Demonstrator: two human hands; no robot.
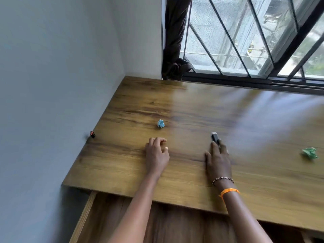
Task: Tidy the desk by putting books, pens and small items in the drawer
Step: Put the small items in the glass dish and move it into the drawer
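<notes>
On the wooden desk [192,109] lies a small black stick with a silver end [215,137]. My right hand [218,160] lies flat behind it, fingertips touching its near end, not closed around it. My left hand [157,151] rests on the desk with fingers curled and nothing in it. A blue crumpled paper ball [160,123] sits just beyond my left hand. A green crumpled paper ball [310,153] lies at the far right. A tiny black and red item [92,134] sits at the desk's left edge against the wall. Below the desk's front edge the drawer [84,216] stands pulled out.
A grey wall [52,85] runs along the desk's left side. A barred window [245,41] with a tied dark curtain [175,50] stands behind the desk. The frame is blurred by motion on the right.
</notes>
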